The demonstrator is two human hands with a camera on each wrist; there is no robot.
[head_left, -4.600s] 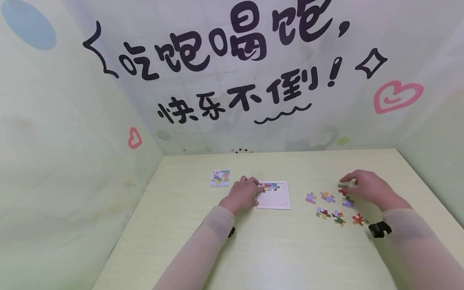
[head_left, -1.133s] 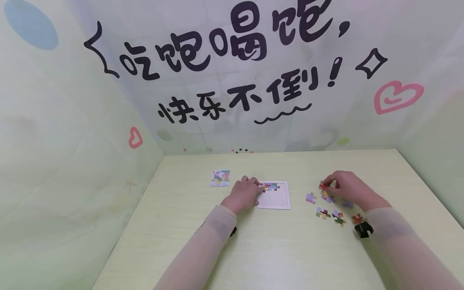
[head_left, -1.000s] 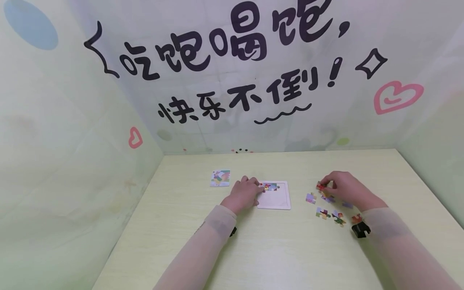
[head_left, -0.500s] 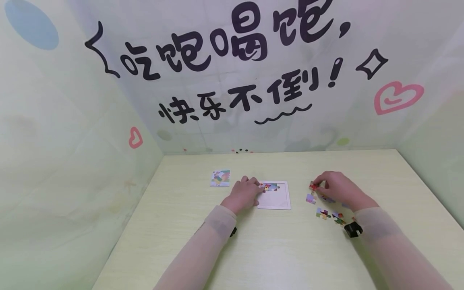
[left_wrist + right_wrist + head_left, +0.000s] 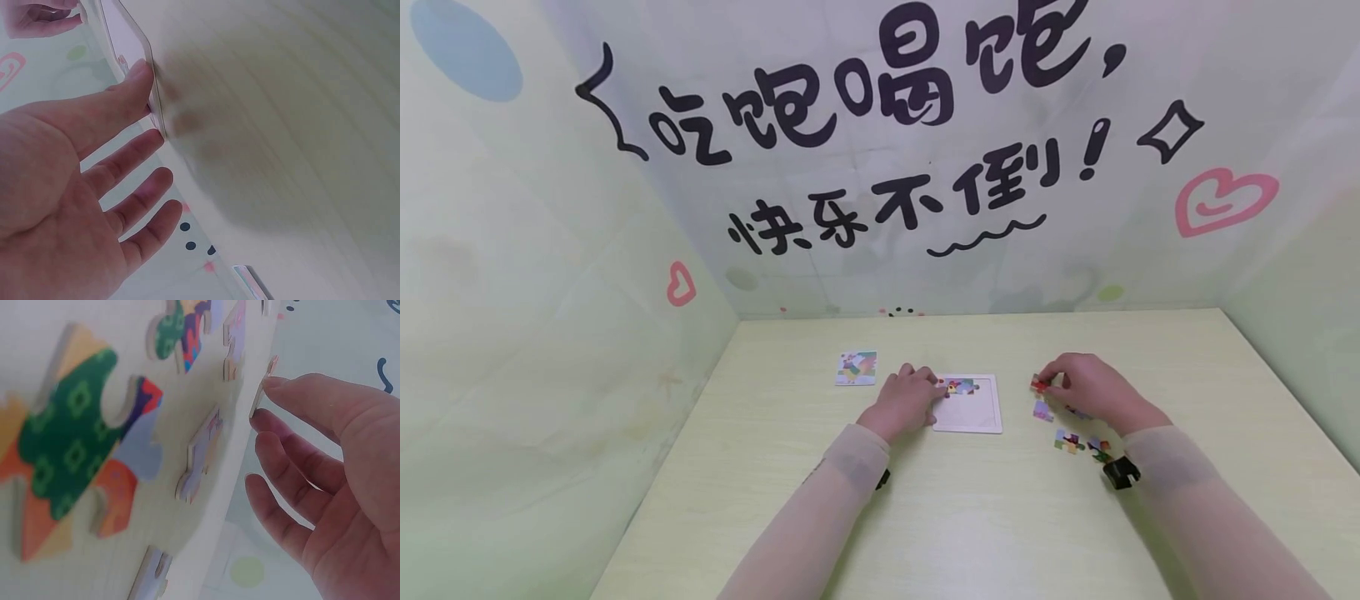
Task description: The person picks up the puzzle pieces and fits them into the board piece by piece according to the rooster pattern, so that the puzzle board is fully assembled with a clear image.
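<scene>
In the head view, my left hand point(image 5: 904, 402) rests at the left side of a white puzzle tray point(image 5: 966, 417), with the index finger on the joined puzzle pieces point(image 5: 961, 387) along its upper edge. The left wrist view shows the thumb against the tray point(image 5: 134, 31) and the other fingers loosely extended. My right hand point(image 5: 1093, 387) pinches a red puzzle piece point(image 5: 1037, 383) to the right of the tray. Seen from the right wrist, this piece point(image 5: 264, 387) is edge-on between thumb and index finger, off the table.
Loose puzzle pieces lie below my right hand, among them a purple one point(image 5: 1042, 410), a multicoloured one point(image 5: 1068, 442) and a green one point(image 5: 75, 434). My right hand and sleeve cover others. A small picture card point(image 5: 856, 367) lies left of the tray.
My right hand has picked up the red puzzle piece from the far right of the pile and carried it left towards the tray. The left hand has stayed in place.
</scene>
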